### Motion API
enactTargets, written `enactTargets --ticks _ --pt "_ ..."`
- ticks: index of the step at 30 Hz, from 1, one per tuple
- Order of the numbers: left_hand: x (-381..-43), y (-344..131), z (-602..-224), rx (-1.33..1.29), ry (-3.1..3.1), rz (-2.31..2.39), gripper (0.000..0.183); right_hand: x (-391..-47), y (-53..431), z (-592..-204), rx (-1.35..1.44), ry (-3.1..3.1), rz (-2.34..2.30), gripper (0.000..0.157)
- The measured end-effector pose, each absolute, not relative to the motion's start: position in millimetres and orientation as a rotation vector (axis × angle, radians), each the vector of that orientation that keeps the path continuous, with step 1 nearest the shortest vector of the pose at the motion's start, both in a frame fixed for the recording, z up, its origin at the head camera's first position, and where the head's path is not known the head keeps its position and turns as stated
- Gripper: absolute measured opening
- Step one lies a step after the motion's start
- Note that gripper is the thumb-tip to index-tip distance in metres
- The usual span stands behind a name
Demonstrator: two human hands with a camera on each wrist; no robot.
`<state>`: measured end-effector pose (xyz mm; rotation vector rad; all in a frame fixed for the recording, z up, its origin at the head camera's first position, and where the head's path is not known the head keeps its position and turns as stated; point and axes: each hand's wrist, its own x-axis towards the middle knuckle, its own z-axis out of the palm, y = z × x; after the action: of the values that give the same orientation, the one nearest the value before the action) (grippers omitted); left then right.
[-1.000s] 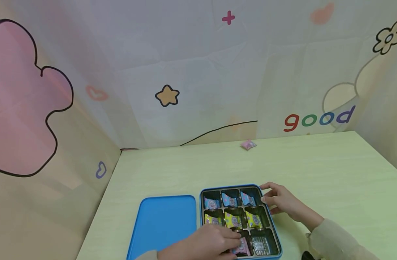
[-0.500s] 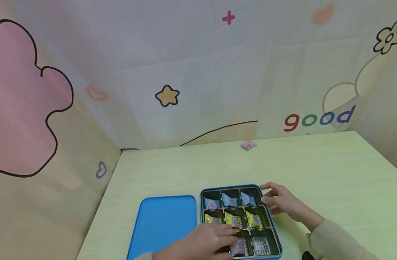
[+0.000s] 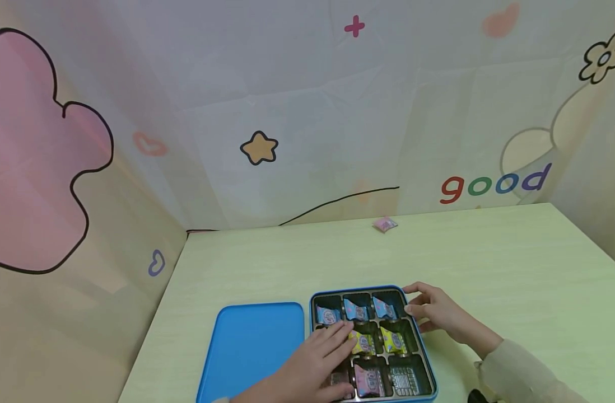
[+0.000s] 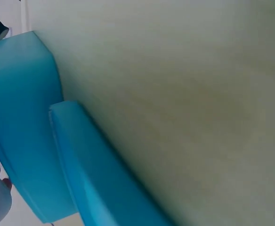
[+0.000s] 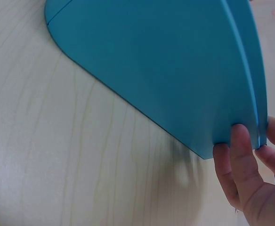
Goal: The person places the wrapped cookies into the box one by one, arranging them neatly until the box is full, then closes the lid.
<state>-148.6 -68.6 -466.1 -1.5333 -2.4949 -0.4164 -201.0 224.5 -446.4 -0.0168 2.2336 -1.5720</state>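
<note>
Currently the left hand [image 3: 315, 361] lies straight-fingered over the blue box [image 5: 147, 66], screening some wrapped packets [image 3: 364, 342], their print unreadable, while the right hand [image 3: 438, 314] grips its right edge. A lid [image 3: 257, 347] lies alongside, a pink sachet [image 3: 385, 224] farther back on the pale worktop [image 3: 529, 268], with "good" [image 3: 497, 184] on the backdrop [image 3: 312, 78] behind.
</note>
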Motion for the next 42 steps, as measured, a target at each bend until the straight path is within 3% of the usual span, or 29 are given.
enactTargets --ticks 6,12,19,31,42 --pt "-145.9 -73.2 -475.4 -1.311 -2.599 -0.640 0.069 -201.9 224.4 -446.9 -0.012 2.231 -1.575 0.045" --pt "-143.6 -77.5 -479.4 -1.046 -2.746 -1.076 0.064 -201.7 224.4 -446.0 -0.007 2.225 -1.571 0.045" --pt "-146.2 -81.6 -482.1 -0.840 -2.819 -1.223 0.060 -201.5 224.6 -444.7 -0.011 2.213 -1.574 0.045" --pt "-148.5 -86.0 -482.2 -0.794 -2.889 -1.210 0.051 -205.9 228.1 -439.1 -0.093 2.266 -1.457 0.045" --pt "-151.0 -90.8 -473.8 -0.751 -2.971 -1.280 0.054 -232.9 238.3 -433.5 -0.249 2.382 -1.293 0.051"
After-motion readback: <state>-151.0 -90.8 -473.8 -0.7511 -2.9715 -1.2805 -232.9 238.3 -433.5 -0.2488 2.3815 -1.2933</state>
